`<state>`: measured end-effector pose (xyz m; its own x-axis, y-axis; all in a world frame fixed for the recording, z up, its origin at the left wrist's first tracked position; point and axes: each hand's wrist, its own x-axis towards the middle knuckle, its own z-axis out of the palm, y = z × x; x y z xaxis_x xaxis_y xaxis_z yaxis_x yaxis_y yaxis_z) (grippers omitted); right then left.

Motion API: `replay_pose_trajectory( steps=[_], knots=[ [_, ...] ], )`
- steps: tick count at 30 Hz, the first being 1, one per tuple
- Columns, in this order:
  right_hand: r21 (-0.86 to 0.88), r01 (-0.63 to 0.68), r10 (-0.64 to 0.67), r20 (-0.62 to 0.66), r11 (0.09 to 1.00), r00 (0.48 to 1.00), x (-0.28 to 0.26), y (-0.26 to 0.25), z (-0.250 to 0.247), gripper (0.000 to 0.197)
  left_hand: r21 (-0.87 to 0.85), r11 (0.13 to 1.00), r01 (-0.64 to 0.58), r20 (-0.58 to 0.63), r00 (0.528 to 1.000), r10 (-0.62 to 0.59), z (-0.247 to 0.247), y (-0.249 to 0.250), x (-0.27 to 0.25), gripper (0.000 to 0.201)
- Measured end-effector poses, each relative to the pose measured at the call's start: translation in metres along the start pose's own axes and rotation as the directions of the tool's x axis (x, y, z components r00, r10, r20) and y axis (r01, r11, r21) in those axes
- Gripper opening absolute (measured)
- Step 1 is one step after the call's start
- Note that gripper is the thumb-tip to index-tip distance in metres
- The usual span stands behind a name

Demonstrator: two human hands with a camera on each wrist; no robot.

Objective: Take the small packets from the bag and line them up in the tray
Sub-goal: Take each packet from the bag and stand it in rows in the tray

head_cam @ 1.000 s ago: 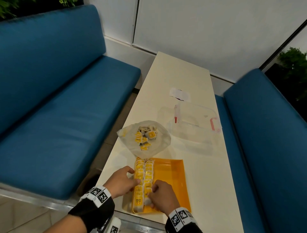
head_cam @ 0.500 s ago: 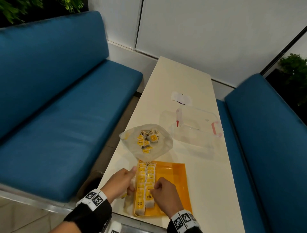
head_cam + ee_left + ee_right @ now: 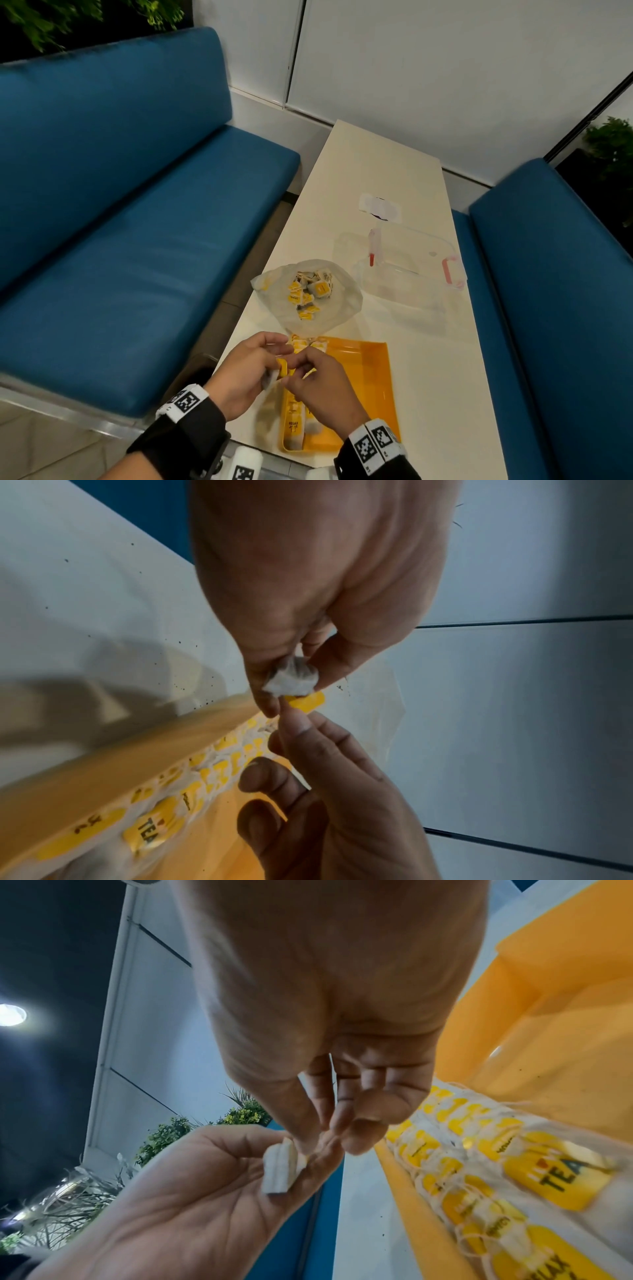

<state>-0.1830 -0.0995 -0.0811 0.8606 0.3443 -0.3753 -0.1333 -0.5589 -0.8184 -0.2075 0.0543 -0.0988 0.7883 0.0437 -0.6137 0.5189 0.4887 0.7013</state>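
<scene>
Head view: my left hand point(image 3: 245, 371) and right hand point(image 3: 322, 387) meet above the near left corner of the orange tray point(image 3: 371, 383), which lies on the tabletop point(image 3: 387, 164). Between them is one small packet point(image 3: 282, 366), of which only a yellow tag and a white scrap show; my knuckles hide the grip itself. Two rows of packets point(image 3: 297, 419) run along the tray's left side, partly covered by my right hand. The clear bag point(image 3: 308, 294) lies just beyond the tray, open, with more packets inside. A clear lidded container point(image 3: 411, 274) stands well right of the bag; its contents cannot be made out.

Left wrist view: my left thumb and fingers point(image 3: 329, 669) pinch the white pouch point(image 3: 291, 680), and the yellow tag point(image 3: 306, 703) hangs below it. My right fingers point(image 3: 291, 723) touch the tag. The tray rim is blurred.

Right wrist view: my right fingers point(image 3: 308, 1123) are curled, tips narrowed onto the pouch point(image 3: 281, 1169), which rests against my left fingers point(image 3: 318, 1161). The tag is hidden here. Tray packets read "TEA".
</scene>
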Motion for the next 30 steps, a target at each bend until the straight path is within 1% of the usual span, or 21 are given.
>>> replay_pose_trajectory(
  steps=[2, 5, 7, 10, 13, 18, 23, 27, 29, 30],
  knots=[
    [0.067, -0.026, 0.025, 0.013, 0.997, 1.000, 0.000, -0.002, 0.000, 0.014, -0.081, 0.997, -0.011, 0.021, 1.000, 0.013, 0.002, 0.002, 0.001, 0.049],
    [0.135, -0.033, 0.028, 0.043, 0.990, 0.999, 0.000, -0.006, -0.003, 0.012, -0.170, 0.985, -0.025, 0.054, 0.998, 0.035, 0.004, 0.004, 0.003, 0.053],
    [0.215, -0.040, 0.025, 0.074, 0.976, 0.997, 0.000, -0.007, -0.004, 0.012, -0.182, 0.983, -0.038, 0.072, 0.996, 0.052, 0.005, 0.005, 0.002, 0.055],
    [0.379, -0.110, 0.057, 0.148, 0.919, 0.987, -0.002, -0.013, -0.009, 0.016, -0.186, 0.981, -0.050, 0.098, 0.993, 0.069, 0.008, 0.006, 0.002, 0.059],
    [0.460, -0.167, 0.086, 0.191, 0.872, 0.978, -0.001, -0.016, -0.014, 0.019, -0.191, 0.980, -0.049, 0.110, 0.991, 0.071, 0.010, 0.008, 0.002, 0.064],
    [0.460, -0.178, 0.089, 0.209, 0.870, 0.974, 0.000, -0.016, -0.014, 0.018, -0.158, 0.986, -0.051, 0.106, 0.992, 0.068, 0.011, 0.006, 0.005, 0.063],
    [0.402, -0.130, 0.054, 0.194, 0.906, 0.980, -0.001, -0.014, -0.012, 0.003, -0.111, 0.992, -0.061, 0.109, 0.991, 0.073, 0.013, 0.005, 0.002, 0.056],
    [0.292, -0.056, 0.031, 0.089, 0.955, 0.996, 0.004, -0.011, -0.018, 0.008, 0.119, 0.985, -0.122, 0.087, 0.990, 0.112, 0.007, 0.004, 0.001, 0.034],
    [0.278, -0.037, 0.020, 0.062, 0.960, 0.998, 0.005, -0.011, -0.023, 0.012, 0.170, 0.978, -0.125, 0.096, 0.989, 0.109, 0.005, 0.004, 0.000, 0.027],
    [0.278, -0.024, 0.011, 0.050, 0.960, 0.999, 0.006, -0.011, -0.026, 0.013, 0.186, 0.974, -0.129, 0.103, 0.988, 0.111, 0.004, 0.005, 0.000, 0.027]
  ],
)
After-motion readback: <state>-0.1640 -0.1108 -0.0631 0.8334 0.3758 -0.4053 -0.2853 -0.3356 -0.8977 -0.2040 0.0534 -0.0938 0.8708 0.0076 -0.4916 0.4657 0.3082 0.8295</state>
